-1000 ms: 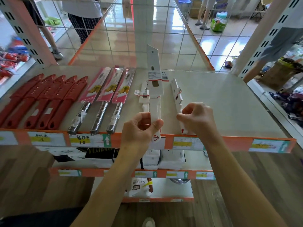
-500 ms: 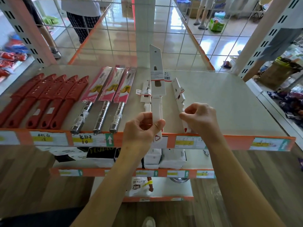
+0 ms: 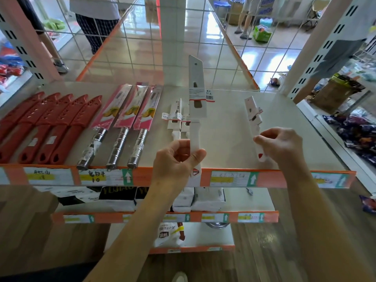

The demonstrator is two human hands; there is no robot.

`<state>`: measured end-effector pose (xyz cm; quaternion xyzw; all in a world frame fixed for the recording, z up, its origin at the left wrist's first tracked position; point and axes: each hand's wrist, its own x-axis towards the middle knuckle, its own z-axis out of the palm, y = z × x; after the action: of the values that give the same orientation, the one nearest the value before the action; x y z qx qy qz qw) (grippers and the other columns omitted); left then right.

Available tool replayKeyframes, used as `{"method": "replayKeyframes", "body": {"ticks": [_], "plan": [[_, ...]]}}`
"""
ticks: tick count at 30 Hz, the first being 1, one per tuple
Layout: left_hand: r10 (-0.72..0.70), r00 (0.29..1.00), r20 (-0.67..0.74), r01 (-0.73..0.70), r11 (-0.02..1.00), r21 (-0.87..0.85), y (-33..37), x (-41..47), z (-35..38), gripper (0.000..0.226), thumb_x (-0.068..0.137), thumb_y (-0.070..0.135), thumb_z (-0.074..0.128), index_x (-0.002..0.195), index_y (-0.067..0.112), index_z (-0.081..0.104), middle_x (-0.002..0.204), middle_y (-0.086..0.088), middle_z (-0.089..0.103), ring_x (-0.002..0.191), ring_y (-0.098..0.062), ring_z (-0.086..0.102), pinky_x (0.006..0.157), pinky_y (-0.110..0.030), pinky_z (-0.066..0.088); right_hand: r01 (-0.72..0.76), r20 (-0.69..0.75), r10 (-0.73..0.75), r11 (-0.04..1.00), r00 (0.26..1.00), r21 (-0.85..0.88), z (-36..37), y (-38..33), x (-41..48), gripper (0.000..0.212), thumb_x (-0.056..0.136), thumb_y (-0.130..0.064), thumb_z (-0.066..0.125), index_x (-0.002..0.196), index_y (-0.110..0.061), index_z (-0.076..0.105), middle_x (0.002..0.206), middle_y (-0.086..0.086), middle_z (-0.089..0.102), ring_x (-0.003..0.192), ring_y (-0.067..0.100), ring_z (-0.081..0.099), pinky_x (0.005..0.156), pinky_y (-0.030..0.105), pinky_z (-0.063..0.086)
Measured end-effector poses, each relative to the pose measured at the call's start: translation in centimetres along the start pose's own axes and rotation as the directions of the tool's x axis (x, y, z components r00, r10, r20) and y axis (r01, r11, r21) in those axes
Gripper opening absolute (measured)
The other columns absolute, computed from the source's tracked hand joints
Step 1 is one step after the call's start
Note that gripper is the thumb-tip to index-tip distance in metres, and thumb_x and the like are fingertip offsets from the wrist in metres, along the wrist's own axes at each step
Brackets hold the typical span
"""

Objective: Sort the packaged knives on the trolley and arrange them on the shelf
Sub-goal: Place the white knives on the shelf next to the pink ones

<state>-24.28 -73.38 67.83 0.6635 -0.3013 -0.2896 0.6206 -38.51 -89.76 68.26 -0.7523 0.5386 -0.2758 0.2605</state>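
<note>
My left hand (image 3: 179,157) grips the handle of a long white packaged knife (image 3: 196,94), its sleeve pointing away over the top shelf (image 3: 227,127). My right hand (image 3: 282,145) pinches the handle of a short white packaged knife (image 3: 254,113), held apart to the right above the shelf. Two small white packaged knives (image 3: 176,121) lie just left of the long one. Further left lie three steel-handled knives in pink packs (image 3: 132,110) and several red sheathed knives (image 3: 46,123). No trolley is in view.
The shelf's orange front lip (image 3: 284,178) carries price labels. Lower shelves hold white and black boxes (image 3: 207,198) and a bag (image 3: 168,235). A wire grid (image 3: 203,37) backs the shelf. People stand beyond it (image 3: 95,21). Slotted uprights (image 3: 329,47) flank both sides.
My right hand has carried the short white knife to the right, away from the long knife. My left hand has stayed put, holding the long knife.
</note>
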Motion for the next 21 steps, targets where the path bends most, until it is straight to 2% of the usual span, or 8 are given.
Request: {"method": "replayKeyframes", "body": {"ticks": [3, 7, 10, 12, 14, 16, 19, 21], "plan": [[0.015, 1.0, 0.016, -0.014, 1.0, -0.017, 0.0, 0.1, 0.4, 0.02, 0.077, 0.018, 0.07, 0.079, 0.031, 0.055, 0.073, 0.016, 0.059, 0.057, 0.013, 0.058, 0.048, -0.003, 0.043, -0.004, 0.01, 0.003, 1.0, 1.0, 0.024, 0.3, 0.1, 0.0, 0.011, 0.078, -0.019, 0.069, 0.081, -0.009, 0.073, 0.072, 0.008, 0.068, 0.059, 0.01, 0.058, 0.067, 0.027, 0.053], [0.015, 1.0, 0.019, -0.015, 1.0, -0.006, -0.3, 0.4, 1.1, 0.018, 0.076, 0.021, 0.07, 0.086, 0.027, 0.057, 0.076, 0.014, 0.062, 0.065, -0.001, 0.062, 0.053, -0.009, 0.05, -0.026, 0.001, 0.026, 0.999, 1.0, 0.03, 0.8, 0.3, 0.0, 0.012, 0.077, -0.02, 0.069, 0.081, -0.009, 0.074, 0.078, 0.009, 0.071, 0.07, 0.019, 0.063, 0.077, 0.044, 0.055], [0.037, 0.999, 0.025, -0.038, 0.999, 0.016, -0.3, 0.6, 1.6, 0.017, 0.076, 0.021, 0.069, 0.086, 0.026, 0.056, 0.075, 0.015, 0.06, 0.066, -0.002, 0.06, 0.053, -0.007, 0.049, -0.001, 0.004, 0.001, 1.0, 1.0, 0.017, 1.0, 0.5, -0.1, 0.015, 0.08, -0.021, 0.068, 0.085, -0.008, 0.073, 0.082, 0.008, 0.072, 0.071, 0.017, 0.062, 0.077, 0.039, 0.056], [0.041, 0.999, 0.031, -0.042, 0.999, 0.019, -0.3, 0.6, 1.8, 0.017, 0.076, 0.02, 0.069, 0.086, 0.026, 0.056, 0.076, 0.015, 0.06, 0.067, -0.002, 0.061, 0.053, -0.007, 0.05, 0.022, -0.01, -0.022, 1.0, 1.0, 0.013, 0.8, 0.6, -0.2, 0.016, 0.082, -0.02, 0.067, 0.087, -0.006, 0.073, 0.082, 0.008, 0.071, 0.067, 0.015, 0.061, 0.069, 0.023, 0.054], [0.041, 0.999, 0.035, -0.041, 0.999, 0.015, -0.3, 0.7, 2.0, 0.017, 0.076, 0.02, 0.069, 0.083, 0.029, 0.056, 0.077, 0.014, 0.061, 0.069, -0.003, 0.061, 0.055, -0.008, 0.051, 0.046, -0.011, -0.046, 0.999, 0.999, -0.022, 0.7, 0.7, -0.3, 0.018, 0.084, -0.019, 0.065, 0.087, -0.003, 0.072, 0.076, 0.006, 0.067, 0.064, 0.014, 0.058, 0.057, 0.011, 0.043], [0.034, 0.998, 0.044, -0.035, 0.999, 0.001, -0.2, 0.6, 2.3, 0.019, 0.077, 0.02, 0.069, 0.08, 0.031, 0.054, 0.077, 0.014, 0.061, 0.068, -0.003, 0.061, 0.054, -0.007, 0.05, 0.059, -0.014, -0.06, 0.995, 0.998, -0.079, 0.6, 0.8, -0.2, 0.019, 0.085, -0.019, 0.063, 0.085, -0.002, 0.072, 0.076, 0.009, 0.068, 0.067, 0.018, 0.06, 0.058, 0.013, 0.039], [0.014, 0.999, 0.048, -0.013, 1.0, -0.012, -0.1, 0.5, 2.5, 0.02, 0.077, 0.019, 0.068, 0.079, 0.032, 0.054, 0.076, 0.015, 0.06, 0.067, -0.003, 0.06, 0.051, -0.005, 0.047, 0.077, -0.059, -0.087, 0.984, 0.994, -0.16, 0.6, 1.0, 0.0, 0.018, 0.084, -0.017, 0.064, 0.085, 0.0, 0.07, 0.081, 0.017, 0.07, 0.073, 0.028, 0.065, 0.069, 0.026, 0.05], [-0.051, 0.995, 0.085, 0.058, 0.995, -0.087, 0.0, 0.4, 2.3, 0.017, 0.075, 0.019, 0.069, 0.08, 0.03, 0.057, 0.073, 0.013, 0.063, 0.066, -0.002, 0.062, 0.051, -0.007, 0.048, 0.138, -0.093, -0.152, 0.98, 0.984, -0.142, 0.5, 0.5, -0.2, 0.017, 0.085, -0.015, 0.065, 0.089, 0.0, 0.069, 0.082, 0.014, 0.07, 0.068, 0.027, 0.065, 0.069, 0.028, 0.053]]}}
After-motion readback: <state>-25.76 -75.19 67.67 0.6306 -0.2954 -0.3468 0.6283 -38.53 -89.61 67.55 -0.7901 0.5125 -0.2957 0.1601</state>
